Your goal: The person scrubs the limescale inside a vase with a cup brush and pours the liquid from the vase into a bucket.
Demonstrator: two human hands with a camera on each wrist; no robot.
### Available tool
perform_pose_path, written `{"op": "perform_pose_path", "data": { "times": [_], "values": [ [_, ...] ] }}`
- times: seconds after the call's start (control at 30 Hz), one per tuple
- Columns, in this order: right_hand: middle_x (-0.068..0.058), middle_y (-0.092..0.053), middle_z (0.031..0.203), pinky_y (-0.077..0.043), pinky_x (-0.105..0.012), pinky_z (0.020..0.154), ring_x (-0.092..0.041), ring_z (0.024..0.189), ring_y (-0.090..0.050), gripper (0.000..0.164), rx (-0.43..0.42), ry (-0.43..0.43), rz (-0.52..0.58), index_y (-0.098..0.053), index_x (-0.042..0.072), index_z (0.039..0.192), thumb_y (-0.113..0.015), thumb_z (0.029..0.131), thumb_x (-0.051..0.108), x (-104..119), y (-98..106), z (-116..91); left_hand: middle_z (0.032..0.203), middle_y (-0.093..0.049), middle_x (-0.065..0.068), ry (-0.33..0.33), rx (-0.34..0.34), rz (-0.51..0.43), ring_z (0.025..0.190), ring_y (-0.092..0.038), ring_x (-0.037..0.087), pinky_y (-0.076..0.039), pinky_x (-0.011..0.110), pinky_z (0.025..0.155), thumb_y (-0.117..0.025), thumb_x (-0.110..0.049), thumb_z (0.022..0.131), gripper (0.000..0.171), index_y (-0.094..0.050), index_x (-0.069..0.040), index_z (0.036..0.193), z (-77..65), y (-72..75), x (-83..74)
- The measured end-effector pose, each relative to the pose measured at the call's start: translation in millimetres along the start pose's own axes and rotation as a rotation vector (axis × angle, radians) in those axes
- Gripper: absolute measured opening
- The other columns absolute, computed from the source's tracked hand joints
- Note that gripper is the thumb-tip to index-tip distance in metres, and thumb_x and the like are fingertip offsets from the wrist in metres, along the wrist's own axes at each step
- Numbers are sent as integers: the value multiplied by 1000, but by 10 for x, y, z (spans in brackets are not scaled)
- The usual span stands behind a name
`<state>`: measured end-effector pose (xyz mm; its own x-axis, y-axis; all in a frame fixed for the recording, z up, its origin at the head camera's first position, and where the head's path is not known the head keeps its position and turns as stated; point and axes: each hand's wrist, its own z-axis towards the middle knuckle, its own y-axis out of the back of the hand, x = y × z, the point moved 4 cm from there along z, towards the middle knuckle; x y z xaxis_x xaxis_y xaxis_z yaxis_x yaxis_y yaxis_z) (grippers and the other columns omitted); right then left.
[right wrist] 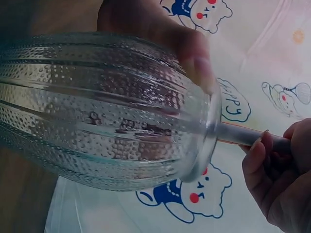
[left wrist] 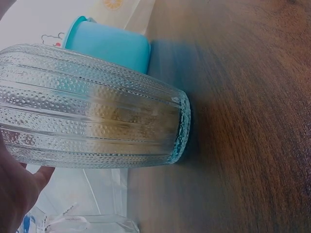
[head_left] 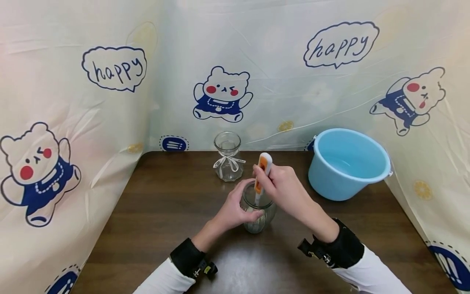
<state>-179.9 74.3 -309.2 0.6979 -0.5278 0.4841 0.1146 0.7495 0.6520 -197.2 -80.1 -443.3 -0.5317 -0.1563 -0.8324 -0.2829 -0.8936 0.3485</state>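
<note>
A ribbed, dotted clear glass jar (left wrist: 63, 107) stands upright on the brown table. My left hand (head_left: 236, 206) holds it near the top, fingers and thumb around the neck just below the rim. My right hand (head_left: 284, 185) grips the white and orange handle of a cleaning brush (head_left: 265, 161), whose shaft runs down through the jar's mouth. Through the dotted glass, the left wrist view shows a blurred yellowish shape low in the jar, where the brush's head is. In the right wrist view, curled fingers (right wrist: 257, 158) wrap the handle outside the rim.
Behind the jar stands a smaller clear glass vase (head_left: 227, 157) with a white ribbon bow at its neck. A light blue bucket (head_left: 346, 165) is at the back right of the wooden table (head_left: 154, 224). A printed cloth (head_left: 279, 102) with cartoon bears hangs behind and at the sides.
</note>
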Motion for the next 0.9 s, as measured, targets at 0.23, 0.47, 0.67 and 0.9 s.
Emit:
{"op": "perform_pose_path", "data": {
  "times": [0.23,0.47,0.67,0.9],
  "values": [
    [-6,-70,74,-49,-23,49,-12,58,-63,49,-183,117,-47,-74,2,96,-46,112,38,118,278,-10,135,-61,12,-16,-8,19,120,-59,32,-51,46,103,-88,-24,75,78,-52,-10,143,-10,-9,-11],
    [-10,-69,74,-57,-31,54,-19,61,-68,56,-244,188,-117,-72,-3,93,-42,113,40,35,199,-20,135,-60,19,-26,-11,13,120,-59,36,-51,54,101,-87,-25,75,78,-52,-9,143,-5,-19,-4],
    [-11,-67,72,-58,-32,52,-21,59,-69,57,-173,163,-179,-68,-4,90,-39,113,39,-144,-82,-74,138,-59,13,-12,4,-3,122,-58,41,-50,60,100,-86,-23,77,78,-50,-6,145,-5,-33,9],
    [-11,-68,73,-58,-29,53,-21,59,-69,50,-131,170,-197,-68,-5,94,-44,112,36,-21,4,-24,138,-59,11,11,-1,3,121,-59,35,-53,53,99,-86,-22,77,78,-50,-7,144,4,0,4]
  ]
}}
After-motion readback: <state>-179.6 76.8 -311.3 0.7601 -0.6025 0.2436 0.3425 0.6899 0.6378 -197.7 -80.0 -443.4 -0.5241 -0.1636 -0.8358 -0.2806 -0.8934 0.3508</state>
